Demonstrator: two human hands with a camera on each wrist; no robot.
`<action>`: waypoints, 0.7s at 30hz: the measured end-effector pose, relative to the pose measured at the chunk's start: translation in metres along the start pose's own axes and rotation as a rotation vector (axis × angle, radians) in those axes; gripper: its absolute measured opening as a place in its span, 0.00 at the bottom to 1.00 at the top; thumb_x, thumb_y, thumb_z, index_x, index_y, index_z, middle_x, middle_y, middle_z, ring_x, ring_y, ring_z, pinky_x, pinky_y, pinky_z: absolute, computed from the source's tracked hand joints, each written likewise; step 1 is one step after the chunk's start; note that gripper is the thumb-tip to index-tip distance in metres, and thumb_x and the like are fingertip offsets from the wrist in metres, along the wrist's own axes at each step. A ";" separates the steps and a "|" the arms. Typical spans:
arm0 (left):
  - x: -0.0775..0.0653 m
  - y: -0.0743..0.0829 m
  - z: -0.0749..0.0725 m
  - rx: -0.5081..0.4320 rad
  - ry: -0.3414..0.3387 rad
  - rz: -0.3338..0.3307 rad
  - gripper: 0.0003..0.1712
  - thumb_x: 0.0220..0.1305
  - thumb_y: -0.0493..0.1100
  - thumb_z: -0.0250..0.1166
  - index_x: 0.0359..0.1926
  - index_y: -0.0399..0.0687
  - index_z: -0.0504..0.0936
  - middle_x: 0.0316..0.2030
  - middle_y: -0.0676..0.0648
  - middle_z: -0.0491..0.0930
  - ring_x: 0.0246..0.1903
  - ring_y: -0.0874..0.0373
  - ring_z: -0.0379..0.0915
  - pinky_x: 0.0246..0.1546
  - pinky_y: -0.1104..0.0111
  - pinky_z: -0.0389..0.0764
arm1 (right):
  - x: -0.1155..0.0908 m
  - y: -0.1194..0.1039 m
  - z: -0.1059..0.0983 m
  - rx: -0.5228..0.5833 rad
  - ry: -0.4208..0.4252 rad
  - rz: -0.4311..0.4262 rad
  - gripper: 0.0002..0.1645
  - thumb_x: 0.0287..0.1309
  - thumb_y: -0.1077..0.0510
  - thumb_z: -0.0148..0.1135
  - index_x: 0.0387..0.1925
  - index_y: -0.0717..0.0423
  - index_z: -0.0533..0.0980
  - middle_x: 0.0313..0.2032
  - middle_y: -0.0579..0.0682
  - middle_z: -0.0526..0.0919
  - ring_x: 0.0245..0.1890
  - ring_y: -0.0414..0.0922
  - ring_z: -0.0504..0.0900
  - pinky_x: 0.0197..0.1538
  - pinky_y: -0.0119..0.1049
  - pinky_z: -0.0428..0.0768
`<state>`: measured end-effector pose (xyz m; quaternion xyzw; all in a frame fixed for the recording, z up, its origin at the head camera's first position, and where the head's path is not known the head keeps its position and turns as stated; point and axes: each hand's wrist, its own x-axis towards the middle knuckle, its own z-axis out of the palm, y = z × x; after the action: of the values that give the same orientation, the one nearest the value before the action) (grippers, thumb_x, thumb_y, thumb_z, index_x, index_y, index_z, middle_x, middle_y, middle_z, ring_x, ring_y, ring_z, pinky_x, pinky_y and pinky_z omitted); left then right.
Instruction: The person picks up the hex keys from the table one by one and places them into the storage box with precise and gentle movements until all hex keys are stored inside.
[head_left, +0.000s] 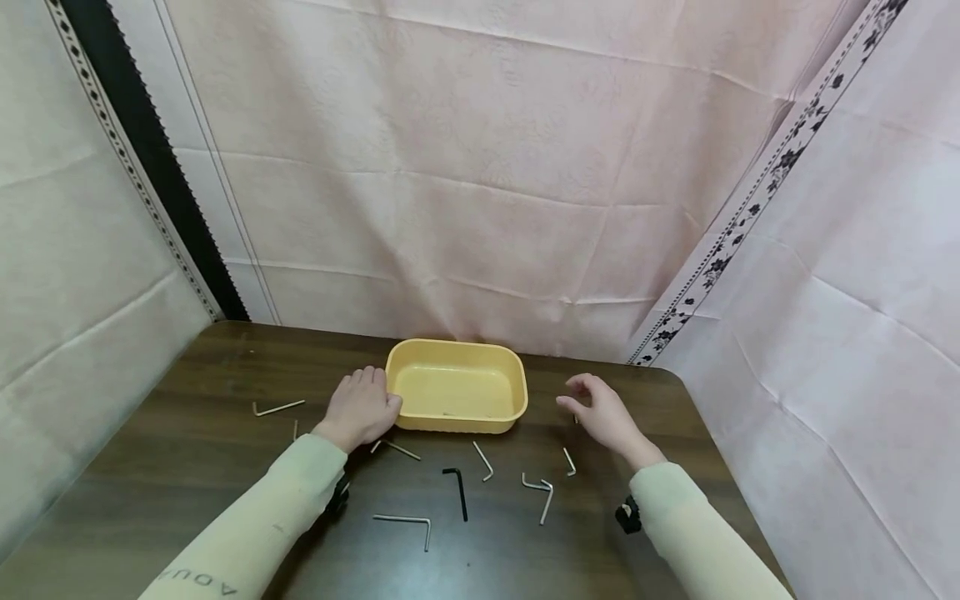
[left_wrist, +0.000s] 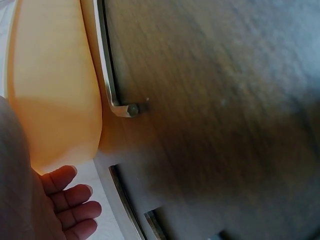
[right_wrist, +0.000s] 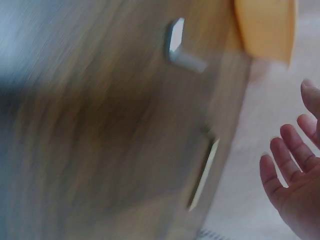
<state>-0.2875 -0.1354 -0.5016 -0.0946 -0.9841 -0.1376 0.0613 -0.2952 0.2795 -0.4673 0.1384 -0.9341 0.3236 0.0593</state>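
A yellow plastic tray (head_left: 456, 385) stands near the table's back edge. My left hand (head_left: 358, 407) rests at its left side, the thumb by the rim; in the left wrist view its fingers (left_wrist: 74, 199) extend past the tray's outer wall without curling round it. To the tray's right, my right hand (head_left: 606, 417) hovers with fingers loosely bent and nothing held. Beneath it lies a hex key (right_wrist: 205, 172), mostly hidden in the head view. A second hex key (head_left: 570, 462) lies nearer me. Close to the left hand is another hex key (head_left: 402, 451).
Several more L-shaped hex keys are scattered on the brown table (head_left: 225, 492): a black one (head_left: 462, 496), a long silver one (head_left: 405, 519), a pair touching or nearly so (head_left: 548, 500), one at the left (head_left: 279, 408). Pale curtains (head_left: 465, 208) surround the table's back and sides.
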 end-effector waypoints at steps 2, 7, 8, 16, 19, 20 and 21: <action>0.000 -0.001 0.000 -0.005 -0.002 -0.003 0.18 0.64 0.48 0.47 0.42 0.36 0.70 0.36 0.42 0.68 0.37 0.46 0.64 0.45 0.52 0.66 | -0.001 0.015 -0.002 -0.011 -0.005 0.042 0.26 0.59 0.50 0.66 0.52 0.63 0.74 0.49 0.61 0.77 0.50 0.58 0.77 0.53 0.53 0.72; -0.001 -0.003 0.002 0.001 -0.007 -0.010 0.20 0.64 0.49 0.45 0.43 0.36 0.70 0.37 0.42 0.68 0.38 0.47 0.64 0.46 0.52 0.66 | -0.007 0.048 -0.004 -0.054 -0.032 0.128 0.30 0.61 0.50 0.64 0.56 0.66 0.71 0.52 0.64 0.74 0.55 0.60 0.73 0.57 0.55 0.69; -0.001 -0.002 0.002 0.000 -0.007 -0.011 0.20 0.65 0.49 0.45 0.44 0.35 0.71 0.37 0.42 0.68 0.39 0.46 0.64 0.46 0.52 0.66 | -0.008 0.053 -0.004 -0.059 -0.037 0.143 0.30 0.61 0.49 0.64 0.56 0.66 0.71 0.52 0.64 0.74 0.55 0.60 0.73 0.57 0.55 0.69; 0.000 -0.001 0.001 -0.006 -0.011 -0.020 0.22 0.65 0.49 0.46 0.46 0.34 0.70 0.38 0.41 0.69 0.40 0.46 0.65 0.47 0.50 0.66 | -0.009 0.068 -0.002 -0.086 -0.042 0.140 0.28 0.62 0.52 0.64 0.57 0.66 0.72 0.53 0.63 0.75 0.55 0.59 0.72 0.58 0.55 0.67; 0.000 -0.001 0.002 -0.004 -0.014 -0.026 0.23 0.65 0.49 0.46 0.47 0.33 0.70 0.39 0.41 0.69 0.40 0.46 0.65 0.48 0.50 0.66 | -0.008 0.070 0.000 -0.100 -0.049 0.127 0.26 0.62 0.54 0.63 0.56 0.66 0.72 0.52 0.63 0.75 0.55 0.60 0.72 0.57 0.56 0.67; 0.000 -0.001 0.002 -0.005 -0.013 -0.027 0.23 0.65 0.49 0.45 0.48 0.33 0.70 0.39 0.41 0.69 0.41 0.45 0.65 0.48 0.50 0.66 | -0.007 0.071 0.001 -0.103 -0.049 0.124 0.25 0.62 0.54 0.64 0.55 0.66 0.73 0.51 0.63 0.76 0.54 0.60 0.73 0.57 0.56 0.68; 0.000 -0.001 0.002 -0.005 -0.013 -0.026 0.23 0.65 0.49 0.45 0.48 0.33 0.70 0.39 0.41 0.69 0.41 0.45 0.65 0.48 0.50 0.66 | -0.007 0.070 0.001 -0.108 -0.049 0.122 0.24 0.61 0.55 0.64 0.55 0.66 0.73 0.50 0.63 0.76 0.53 0.60 0.73 0.56 0.56 0.68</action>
<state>-0.2873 -0.1355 -0.5036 -0.0827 -0.9853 -0.1401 0.0526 -0.3091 0.3332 -0.5110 0.0856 -0.9581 0.2723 0.0241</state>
